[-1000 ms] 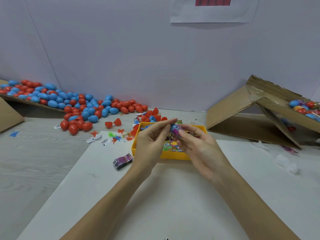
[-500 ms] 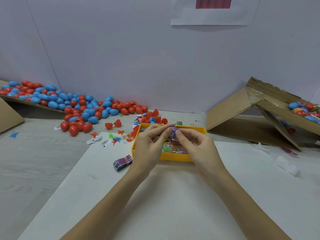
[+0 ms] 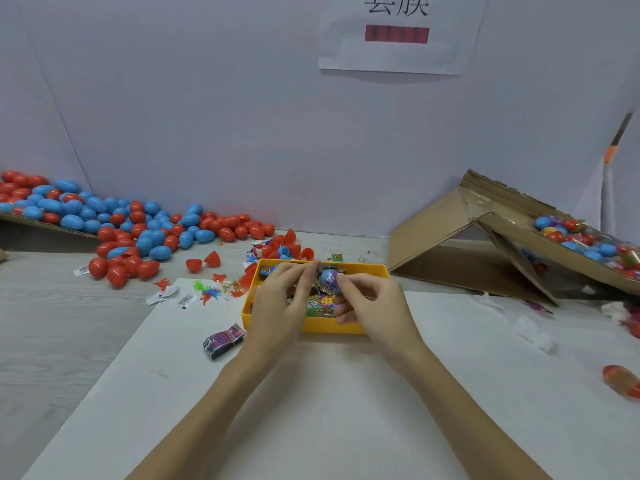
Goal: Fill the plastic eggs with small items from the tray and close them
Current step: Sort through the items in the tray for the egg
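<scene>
Blue plastic egg half (image 3: 328,279), hard-shelled and glossy, is held over the far part of the yellow tray (image 3: 375,270) in the head view, just above its mixed small items (image 3: 320,304); a purple printed wrapper (image 3: 336,274) sits at its mouth. The right hand (image 3: 372,308) pinches the shell between thumb and curled fingers from the 3 o'clock side. The left hand (image 3: 278,301) comes in from 9 o'clock with fingertips gathered toward the shell; whether they grip the egg, the wrapper or a second piece cannot be told, as the tips are blurred. Judgement: the shell is light and stiff but thin, likely slippery on its curved crown, so it is best taken at its widest girth near the rim, where thumb and finger oppose squarely; squeezing the open rim itself may flex it out of round and hinder closing. The wrapper looks soft and springy and may push back out unless tucked fully below the rim. At 10 o'clock of the tray lies a heap of red and blue eggs (image 3: 114,223); at 2 o'clock a cardboard box (image 3: 450,237) holds more. A banded packet bundle (image 3: 223,339) lies at the tray's 8 o'clock, just beside it.
</scene>
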`<state>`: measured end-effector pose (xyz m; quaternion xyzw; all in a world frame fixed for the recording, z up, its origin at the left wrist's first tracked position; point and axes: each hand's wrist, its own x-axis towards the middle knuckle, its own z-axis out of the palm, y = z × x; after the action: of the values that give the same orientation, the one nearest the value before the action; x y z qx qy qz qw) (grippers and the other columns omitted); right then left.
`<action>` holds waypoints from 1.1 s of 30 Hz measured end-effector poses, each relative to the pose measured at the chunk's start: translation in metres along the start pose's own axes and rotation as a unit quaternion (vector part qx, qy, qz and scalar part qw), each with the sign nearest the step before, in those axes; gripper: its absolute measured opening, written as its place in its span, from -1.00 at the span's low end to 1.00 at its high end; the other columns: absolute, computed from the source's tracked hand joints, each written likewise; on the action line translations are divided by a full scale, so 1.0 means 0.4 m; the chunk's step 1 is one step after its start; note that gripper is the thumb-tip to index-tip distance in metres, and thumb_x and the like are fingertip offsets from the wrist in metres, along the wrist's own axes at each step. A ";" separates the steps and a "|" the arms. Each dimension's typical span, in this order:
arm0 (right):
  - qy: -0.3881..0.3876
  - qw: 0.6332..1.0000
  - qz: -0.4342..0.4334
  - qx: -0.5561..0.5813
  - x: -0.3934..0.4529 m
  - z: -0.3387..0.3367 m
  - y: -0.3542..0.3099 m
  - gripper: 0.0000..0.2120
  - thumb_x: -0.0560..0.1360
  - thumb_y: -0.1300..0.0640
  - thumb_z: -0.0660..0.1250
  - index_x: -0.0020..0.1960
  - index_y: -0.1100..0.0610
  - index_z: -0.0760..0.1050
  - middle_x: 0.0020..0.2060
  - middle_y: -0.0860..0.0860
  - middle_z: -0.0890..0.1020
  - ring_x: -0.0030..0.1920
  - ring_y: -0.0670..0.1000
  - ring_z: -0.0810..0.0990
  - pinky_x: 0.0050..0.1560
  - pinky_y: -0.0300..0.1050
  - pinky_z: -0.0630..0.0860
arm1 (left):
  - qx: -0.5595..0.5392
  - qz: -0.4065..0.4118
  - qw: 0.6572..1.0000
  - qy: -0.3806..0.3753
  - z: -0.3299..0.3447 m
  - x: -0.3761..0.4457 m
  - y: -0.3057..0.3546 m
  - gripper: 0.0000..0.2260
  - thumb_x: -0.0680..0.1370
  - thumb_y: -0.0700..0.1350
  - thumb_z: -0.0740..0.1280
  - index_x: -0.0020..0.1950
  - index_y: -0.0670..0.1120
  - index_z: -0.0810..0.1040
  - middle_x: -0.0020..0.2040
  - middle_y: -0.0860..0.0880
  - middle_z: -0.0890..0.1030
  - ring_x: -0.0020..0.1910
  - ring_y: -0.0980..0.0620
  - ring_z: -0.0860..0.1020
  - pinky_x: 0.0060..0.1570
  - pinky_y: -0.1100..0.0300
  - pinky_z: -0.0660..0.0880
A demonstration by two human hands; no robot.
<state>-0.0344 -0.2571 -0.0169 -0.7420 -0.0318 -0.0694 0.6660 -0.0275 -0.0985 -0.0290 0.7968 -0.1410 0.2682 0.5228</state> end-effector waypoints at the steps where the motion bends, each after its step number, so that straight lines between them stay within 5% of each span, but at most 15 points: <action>1: -0.006 0.999 0.032 0.042 0.018 -0.014 -0.005 -0.78 0.64 0.13 0.36 0.11 0.27 0.66 -0.22 0.12 0.71 -0.26 0.01 0.70 -0.23 -0.14 0.66 | 0.013 -0.004 1.000 0.003 -0.002 0.002 -0.003 -0.73 0.69 -0.09 0.25 0.30 -0.10 0.65 0.11 0.05 0.62 0.08 0.20 0.57 -0.03 0.38 0.51; 3: -0.012 0.973 0.086 0.214 0.075 -0.071 -0.044 -0.77 0.64 0.16 0.34 0.16 0.32 0.62 -0.10 0.18 0.70 -0.18 0.01 0.72 -0.17 -0.17 0.65 | 0.035 -0.008 0.999 0.012 -0.009 0.008 -0.008 -0.74 0.68 -0.07 0.25 0.26 -0.10 0.67 0.07 0.05 0.61 0.04 0.18 0.57 -0.07 0.41 0.49; 5: 0.017 0.904 0.084 0.419 0.141 -0.155 -0.102 -0.73 0.64 0.20 0.32 0.26 0.34 0.57 -0.05 0.19 0.70 -0.15 0.04 0.74 -0.16 -0.18 0.65 | 0.049 -0.010 0.999 0.021 -0.014 0.015 -0.012 -0.75 0.68 -0.08 0.26 0.19 -0.11 0.69 0.06 0.03 0.62 0.04 0.16 0.58 -0.08 0.42 0.48; 8: 0.075 0.844 0.037 0.529 0.211 -0.245 -0.156 -0.64 0.67 0.11 0.26 0.39 0.29 0.46 0.03 0.23 0.70 -0.10 0.10 0.75 -0.14 -0.14 0.67 | 0.059 -0.025 0.998 0.008 -0.020 0.018 -0.017 -0.78 0.68 -0.08 0.27 0.10 -0.08 0.71 0.05 0.04 0.62 0.05 0.14 0.58 -0.09 0.43 0.47; 11: 0.028 0.889 0.090 0.448 0.210 -0.240 -0.110 -0.55 0.69 0.02 0.22 0.43 0.32 0.41 0.11 0.24 0.67 -0.02 0.11 0.71 -0.10 -0.11 0.68 | 0.103 -0.033 0.994 -0.015 -0.022 0.019 -0.028 -0.85 0.66 -0.07 0.32 0.04 0.00 0.69 0.00 0.06 0.59 0.03 0.10 0.54 -0.06 0.33 0.48; 15: -0.029 0.944 0.119 0.308 0.143 -0.170 -0.018 -0.74 0.68 0.21 0.24 0.26 0.34 0.56 -0.03 0.19 0.72 -0.08 0.06 0.73 -0.11 -0.14 0.66 | 0.205 -0.014 0.978 -0.039 -0.028 0.018 -0.054 -0.87 0.61 -0.13 0.41 0.12 -0.12 0.69 0.03 0.05 0.53 0.11 0.04 0.46 0.06 0.24 0.35; 21: -0.011 0.999 -0.015 -0.027 0.070 -0.058 0.042 -0.78 0.69 0.27 0.23 0.05 0.21 0.66 -0.21 0.12 0.72 -0.22 0.01 0.71 -0.19 -0.25 0.62 | 0.267 -0.006 0.962 -0.056 -0.027 0.010 -0.063 -0.84 0.61 -0.05 0.42 0.14 -0.07 0.68 0.11 0.01 0.56 0.13 0.09 0.35 0.04 0.28 0.31; 27: 0.005 0.999 -0.040 -0.034 0.060 -0.061 0.043 -0.79 0.68 0.28 0.23 0.04 0.21 0.66 -0.24 0.11 0.72 -0.24 0.05 0.71 -0.21 -0.23 0.63 | 0.299 -0.051 0.952 -0.050 -0.039 0.025 -0.083 -0.72 0.60 0.11 0.39 0.23 0.01 0.60 0.20 0.03 0.49 0.25 0.05 0.34 0.09 0.27 0.30; 33: -0.002 1.000 -0.015 0.005 0.067 -0.068 0.040 -0.78 0.68 0.26 0.24 0.05 0.21 0.67 -0.24 0.10 0.72 -0.24 0.01 0.70 -0.22 -0.24 0.62 | 0.234 -0.106 0.966 0.012 -0.060 0.198 -0.161 -0.78 0.70 -0.08 0.24 0.28 -0.11 0.58 0.19 -0.05 0.55 0.16 -0.05 0.52 0.08 0.14 0.46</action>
<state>-0.0074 -0.2870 -0.0261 -0.7379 -0.0443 -0.0778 0.6689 0.0629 -0.0457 -0.0251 0.9038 0.0174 0.2466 0.3493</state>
